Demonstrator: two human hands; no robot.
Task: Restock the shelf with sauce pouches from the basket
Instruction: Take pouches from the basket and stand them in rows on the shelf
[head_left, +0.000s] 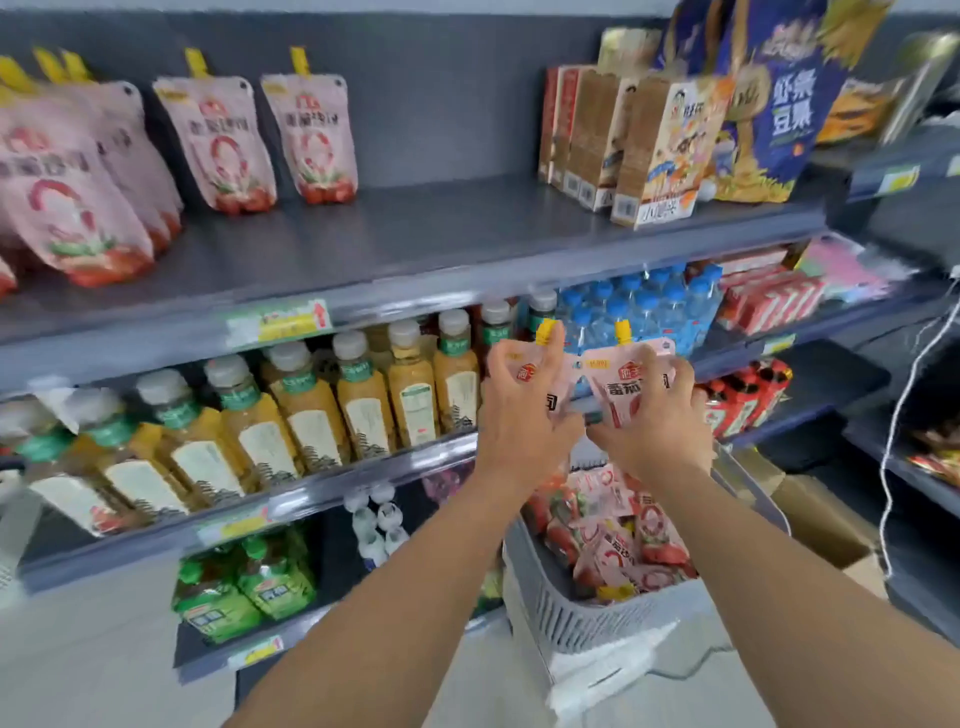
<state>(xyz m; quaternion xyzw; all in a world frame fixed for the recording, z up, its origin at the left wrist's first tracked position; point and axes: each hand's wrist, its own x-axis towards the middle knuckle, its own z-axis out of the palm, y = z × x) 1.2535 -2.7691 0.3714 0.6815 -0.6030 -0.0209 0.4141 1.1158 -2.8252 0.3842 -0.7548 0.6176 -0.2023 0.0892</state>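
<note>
My left hand grips a pink sauce pouch with a yellow cap, held upright in front of the middle shelf. Beside it, my right hand grips a second pink sauce pouch, also yellow-capped. The two pouches touch each other. Below my hands stands a grey basket holding several more pouches. On the top shelf, several matching pouches stand at the left, with bare shelf to their right.
Brown and blue snack boxes fill the top shelf's right end. Juice bottles and blue-capped water bottles line the middle shelf. Green packs sit lower down. A cardboard box lies on the floor at right.
</note>
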